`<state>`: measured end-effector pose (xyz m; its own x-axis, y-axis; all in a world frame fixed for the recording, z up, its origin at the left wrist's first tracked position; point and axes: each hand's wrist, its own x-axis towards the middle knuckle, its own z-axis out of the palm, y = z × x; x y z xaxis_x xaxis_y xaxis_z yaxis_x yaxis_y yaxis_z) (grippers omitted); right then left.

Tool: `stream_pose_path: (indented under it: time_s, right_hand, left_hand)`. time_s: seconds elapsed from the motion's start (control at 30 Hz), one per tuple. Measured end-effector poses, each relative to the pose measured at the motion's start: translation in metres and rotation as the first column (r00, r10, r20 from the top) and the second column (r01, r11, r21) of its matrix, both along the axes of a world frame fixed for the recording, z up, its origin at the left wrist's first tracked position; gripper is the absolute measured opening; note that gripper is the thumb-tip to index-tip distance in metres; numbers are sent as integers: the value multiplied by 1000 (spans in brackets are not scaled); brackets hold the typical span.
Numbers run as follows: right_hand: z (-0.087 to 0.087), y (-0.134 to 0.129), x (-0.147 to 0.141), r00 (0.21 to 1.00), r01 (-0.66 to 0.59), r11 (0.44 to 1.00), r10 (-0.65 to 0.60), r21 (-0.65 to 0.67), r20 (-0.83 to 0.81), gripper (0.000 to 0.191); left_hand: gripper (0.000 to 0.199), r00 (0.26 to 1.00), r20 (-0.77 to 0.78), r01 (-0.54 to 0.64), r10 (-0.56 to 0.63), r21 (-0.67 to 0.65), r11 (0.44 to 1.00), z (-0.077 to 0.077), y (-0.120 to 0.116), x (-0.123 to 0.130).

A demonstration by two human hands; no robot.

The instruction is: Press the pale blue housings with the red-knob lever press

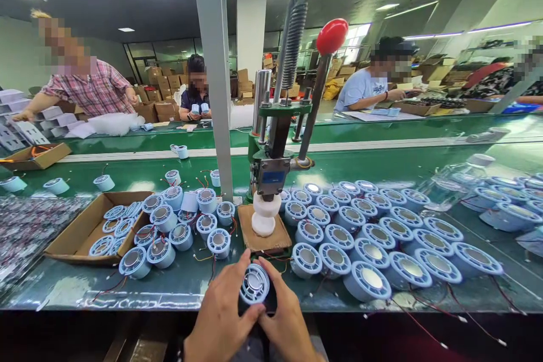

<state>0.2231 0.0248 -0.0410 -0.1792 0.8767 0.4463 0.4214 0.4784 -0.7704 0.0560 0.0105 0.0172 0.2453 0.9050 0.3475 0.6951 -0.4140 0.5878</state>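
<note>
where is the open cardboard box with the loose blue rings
In the head view, the cardboard box sits at the left of the worktop, left of the hand press, with blue round units clustered against its right edge.

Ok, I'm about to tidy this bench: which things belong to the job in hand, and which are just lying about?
In the job, it seems:
round blue unit, in left hand and right hand
lever press
rows of blue units
cardboard box with blue rings

Probably just lying about:
clear bottle
open box at far left
</note>
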Motion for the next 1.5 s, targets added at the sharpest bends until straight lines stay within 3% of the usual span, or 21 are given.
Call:
stream_pose_path:
  time_s: [0.13, 0.3, 0.43, 0.5, 0.57, 0.6, 0.67, 0.7, 0.73, 0.8, 0.87, 0.9, 0.97, 1.07, 1.2, 1.37, 1.43, 1.5]
  right_hand:
    - [-3, 6, -7, 997, -27, 1000, 28, 10, -67, 81]
    - [-5, 6, -3, 995, -77, 992, 70, -104, -64, 90]
    - [-5, 4, 5, 969, -185, 973, 205, -139, 141, 77]
    - [11, 6, 17, 907, -250, 952, 293, -173, 302, 79]
    - [50, 16, 33, 845, -295, 950, 310, -102, 436, 82]
    - [80, 25, 43, 840, -291, 957, 252, 5, 480, 80]
    - [155, 50, 61, 885, -186, 926, 12, 329, 466, 71]
    - [198, 66, 68, 900, -94, 874, -130, 477, 416, 63]
    - [241, 84, 73, 908, -31, 800, -228, 600, 352, 56]
    - [318, 122, 75, 906, 160, 703, -384, 693, 181, 52]
    - [370, 159, 68, 919, 261, 739, -387, 622, 74, 46]
    - [385, 174, 62, 932, 266, 780, -358, 566, 55, 38]
    - [396, 197, 50, 953, 239, 840, -299, 487, 47, 32]
    - [389, 207, 42, 953, 257, 835, -303, 486, 16, 35]
    - [381, 206, 44, 954, 261, 842, -301, 473, 8, 34]
    - [392, 212, 40, 955, 278, 848, -294, 452, -35, 29]
    - [392, 197, 44, 951, 297, 850, -302, 435, -60, 28]
    - [378, 162, 55, 958, 281, 840, -271, 465, -90, 27]
  left_hand:
    - [85, 1000, -11, 16, -17, -115, 993, 9, 6, 10]
    - [82, 992, 110, -38, 62, -210, 977, 4, 8, 12]
    - [74, 969, 218, -76, 119, -199, 977, -15, 4, 14]
    - [69, 966, 236, -64, 107, -180, 982, -31, 2, 15]
    - [63, 970, 233, -38, 74, -158, 987, -46, 1, 15]
    - [60, 972, 229, -23, 59, -157, 987, -52, 1, 15]
    - [60, 970, 238, -14, 60, -193, 981, -56, 0, 14]
    - [60, 966, 244, -24, 82, -230, 973, -54, 0, 14]
    - [61, 963, 247, -40, 111, -277, 960, -47, 1, 13]
    - [62, 950, 254, -85, 181, -348, 934, -25, 7, 13]
    - [61, 930, 275, -136, 243, -358, 924, 4, 20, 12]
    - [61, 915, 302, -158, 268, -343, 926, 19, 30, 12]
    - [59, 885, 370, -171, 284, -309, 935, 43, 56, 12]
    - [56, 863, 445, -114, 238, -289, 951, 58, 98, 18]
    - [52, 851, 511, 32, 123, -285, 958, 53, 134, 37]
    - [47, 821, 569, 163, 40, -301, 939, 42, 143, 47]
    - [50, 817, 575, 172, 40, -309, 936, 38, 141, 45]
    - [58, 813, 579, 158, 53, -308, 938, 34, 138, 44]
